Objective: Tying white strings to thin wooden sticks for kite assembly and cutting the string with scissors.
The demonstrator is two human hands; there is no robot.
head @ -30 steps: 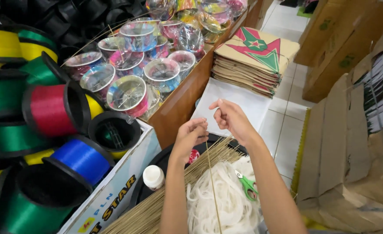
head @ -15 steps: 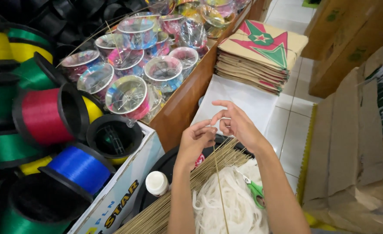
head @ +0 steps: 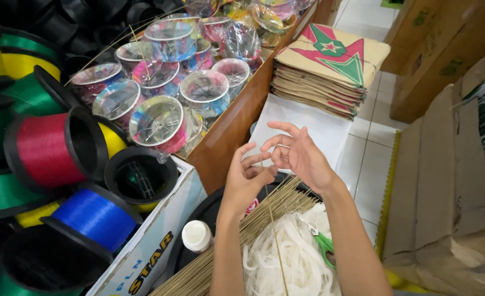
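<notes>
Bamboo stick point(head: 275, 241) upright between hands, above stick bundle point(head: 237, 246) and white string pile point(head: 292, 263). Left hand point(head: 248, 178) pinching stick top. Right hand point(head: 300, 156) fingers half-curled, touching left fingertips; grip unclear.

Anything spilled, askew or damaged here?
Mostly orderly. The white string lies in a loose tangle, half burying green-handled scissors. The cardboard box at right is torn and sagging. Both hands pinch a thin stick.

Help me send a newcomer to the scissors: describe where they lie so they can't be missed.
Start at the tangled heap of white string below the person's right hand. On its right edge lie small green-handled scissors, beside the bundle of thin bamboo sticks. They are the only green plastic thing on that heap.
</notes>
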